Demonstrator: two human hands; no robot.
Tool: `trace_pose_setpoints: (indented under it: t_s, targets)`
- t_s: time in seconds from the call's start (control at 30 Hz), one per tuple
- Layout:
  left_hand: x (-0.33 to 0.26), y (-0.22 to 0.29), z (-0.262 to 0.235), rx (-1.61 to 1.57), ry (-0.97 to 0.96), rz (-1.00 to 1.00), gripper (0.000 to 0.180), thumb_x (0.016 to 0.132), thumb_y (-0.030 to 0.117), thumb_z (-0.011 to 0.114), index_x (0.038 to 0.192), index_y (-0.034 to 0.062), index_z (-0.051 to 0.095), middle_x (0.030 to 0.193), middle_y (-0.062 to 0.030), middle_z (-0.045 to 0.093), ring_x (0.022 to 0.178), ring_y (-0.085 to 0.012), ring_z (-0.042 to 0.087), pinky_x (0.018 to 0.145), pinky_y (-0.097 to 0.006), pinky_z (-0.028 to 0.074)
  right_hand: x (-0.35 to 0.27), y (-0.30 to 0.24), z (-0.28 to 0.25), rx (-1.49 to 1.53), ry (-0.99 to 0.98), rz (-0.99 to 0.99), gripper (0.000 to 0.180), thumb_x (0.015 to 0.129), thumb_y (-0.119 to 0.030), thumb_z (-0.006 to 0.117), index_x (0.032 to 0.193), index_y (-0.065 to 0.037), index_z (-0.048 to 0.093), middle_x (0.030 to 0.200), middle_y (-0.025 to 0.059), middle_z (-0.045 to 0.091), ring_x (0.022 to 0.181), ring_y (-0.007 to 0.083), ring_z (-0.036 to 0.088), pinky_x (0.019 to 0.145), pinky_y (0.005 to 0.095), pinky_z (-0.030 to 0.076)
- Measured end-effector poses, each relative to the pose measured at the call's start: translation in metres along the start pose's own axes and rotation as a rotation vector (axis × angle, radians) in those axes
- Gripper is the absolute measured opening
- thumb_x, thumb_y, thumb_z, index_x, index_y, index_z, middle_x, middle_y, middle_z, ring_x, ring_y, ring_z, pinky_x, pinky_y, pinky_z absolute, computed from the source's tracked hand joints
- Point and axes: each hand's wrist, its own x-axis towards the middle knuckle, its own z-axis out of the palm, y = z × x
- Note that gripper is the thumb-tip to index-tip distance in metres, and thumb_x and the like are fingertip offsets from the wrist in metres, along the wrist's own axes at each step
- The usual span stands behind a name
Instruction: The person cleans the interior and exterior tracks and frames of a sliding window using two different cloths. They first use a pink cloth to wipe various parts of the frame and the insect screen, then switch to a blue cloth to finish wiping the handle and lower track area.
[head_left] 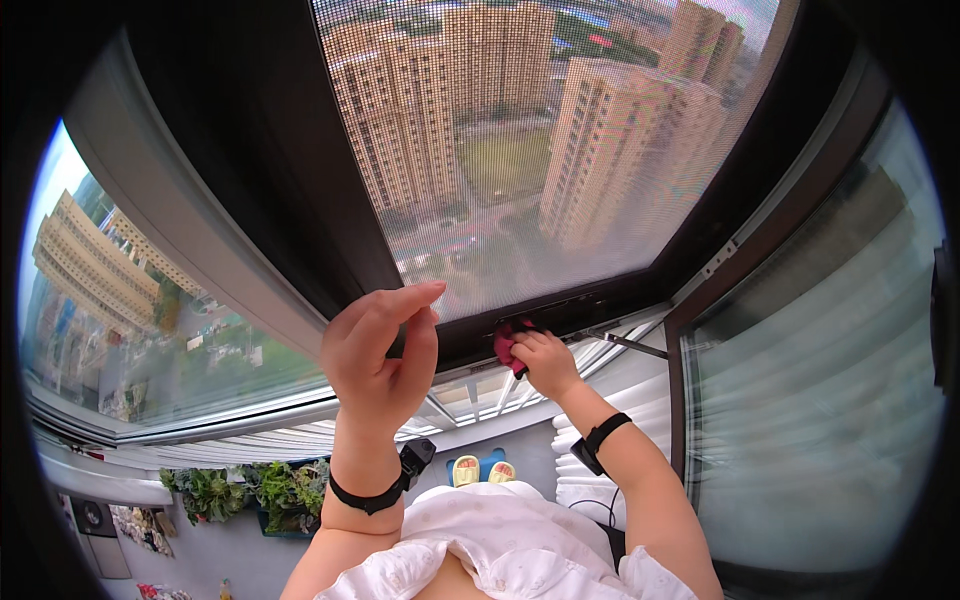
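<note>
My right hand (549, 362) grips a crumpled dark red and black cloth (507, 347) and presses it against the lower bar of the dark window frame (465, 343). Raised on the left, my left hand (378, 350) is beside the frame's lower left corner. Its fingers are bent toward the right, apart from the thumb, and I see nothing held in them. Whether its fingertips touch the frame I cannot tell. Above both hands, a fine mesh screen (500, 235) fills the frame.
An opened glass sash (800, 400) stands at the right, with a metal stay arm (630, 345) by its hinge side. Below are leafy plants (285, 492) in planters, white slatted bars (480, 395) and my yellow slippers (466, 470) on a blue stool (490, 458). High-rise buildings (395, 120) show outside.
</note>
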Motion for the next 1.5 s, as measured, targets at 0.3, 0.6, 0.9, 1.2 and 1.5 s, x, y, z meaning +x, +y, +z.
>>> trace_pose_setpoints:
  t_s: [0.3, 0.6, 0.9, 1.2, 1.5]
  targets:
    - [-0.005, -0.008, 0.006, 0.044, -0.114, -0.031, 0.019, 0.077, -0.008, 0.058, 0.091, 0.0012, 0.067, 0.072, -0.0077, 0.063, 0.062, -0.0141, 0.061, 0.059, -0.023, 0.047, -0.070, 0.169, -0.067, -0.348, 0.035, 0.728, 0.016, 0.084, -0.008, 0.044, 0.090, -0.004, 0.059, 0.099, 0.0142, 0.061, 0.094, 0.0360, 0.057, 0.078, 0.0454, 0.048]
    - [-0.008, -0.010, 0.022, -0.050, -0.229, -0.065, 0.022, 0.073, -0.005, 0.060, 0.091, 0.0033, 0.068, 0.072, -0.0114, 0.064, 0.060, -0.0224, 0.062, 0.056, -0.028, 0.048, -0.028, 0.131, -0.042, -0.158, 0.153, 0.872, 0.016, 0.077, -0.006, 0.049, 0.087, -0.004, 0.061, 0.092, 0.0164, 0.062, 0.096, 0.0368, 0.054, 0.083, 0.0460, 0.045]
    - [0.001, -0.011, 0.033, -0.109, -0.215, -0.020, 0.022, 0.075, -0.009, 0.060, 0.093, 0.0019, 0.068, 0.074, -0.0095, 0.065, 0.062, -0.0155, 0.061, 0.053, -0.023, 0.045, -0.023, 0.058, -0.025, 0.534, 1.259, 1.200, 0.030, 0.089, -0.019, 0.053, 0.106, 0.005, 0.054, 0.103, 0.0178, 0.061, 0.093, 0.0299, 0.059, 0.085, 0.0385, 0.045]
    - [-0.001, -0.002, 0.035, -0.110, -0.243, -0.027, 0.024, 0.071, -0.005, 0.061, 0.092, 0.0041, 0.067, 0.073, -0.0100, 0.064, 0.061, -0.0222, 0.062, 0.056, -0.028, 0.049, 0.000, 0.007, 0.007, 0.236, 0.748, 0.880, 0.029, 0.077, -0.017, 0.072, 0.092, -0.002, 0.053, 0.094, 0.0154, 0.056, 0.089, 0.0362, 0.053, 0.077, 0.0427, 0.043]
    - [-0.001, -0.006, 0.026, -0.100, -0.242, -0.040, 0.023, 0.075, -0.009, 0.058, 0.093, 0.0021, 0.067, 0.073, -0.0090, 0.064, 0.059, -0.0140, 0.058, 0.051, -0.022, 0.042, -0.008, 0.015, -0.011, 0.494, 0.547, 0.665, 0.024, 0.084, -0.021, 0.064, 0.090, 0.002, 0.066, 0.083, 0.0133, 0.063, 0.074, 0.0313, 0.058, 0.069, 0.0364, 0.046]
